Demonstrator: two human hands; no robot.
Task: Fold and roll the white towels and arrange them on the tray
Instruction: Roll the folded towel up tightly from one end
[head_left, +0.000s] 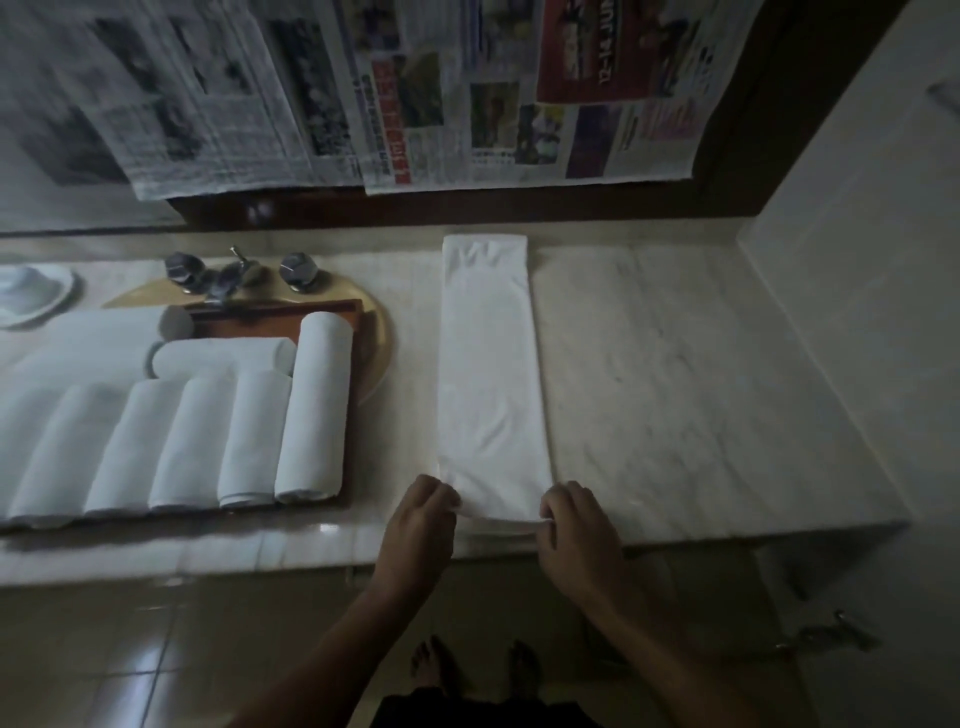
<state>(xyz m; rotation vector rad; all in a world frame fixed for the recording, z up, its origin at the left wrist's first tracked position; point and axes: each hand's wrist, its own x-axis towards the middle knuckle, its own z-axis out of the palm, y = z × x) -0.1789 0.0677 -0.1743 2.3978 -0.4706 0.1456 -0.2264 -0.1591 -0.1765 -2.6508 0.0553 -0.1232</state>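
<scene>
A white towel (488, 364), folded into a long narrow strip, lies flat on the marble counter and runs from the back wall to the front edge. My left hand (421, 525) pinches its near left corner and my right hand (574, 535) pinches its near right corner. The near end is slightly lifted and curled. To the left, several rolled white towels (314, 410) lie side by side on a brown tray (280, 318), with two more rolls laid crosswise behind them.
The tray sits over a round basin with a chrome tap and two knobs (234, 275). A white dish (31, 296) is at far left. Newspapers (363, 93) cover the wall behind. Bare marble counter (675, 374) stretches right to a side wall.
</scene>
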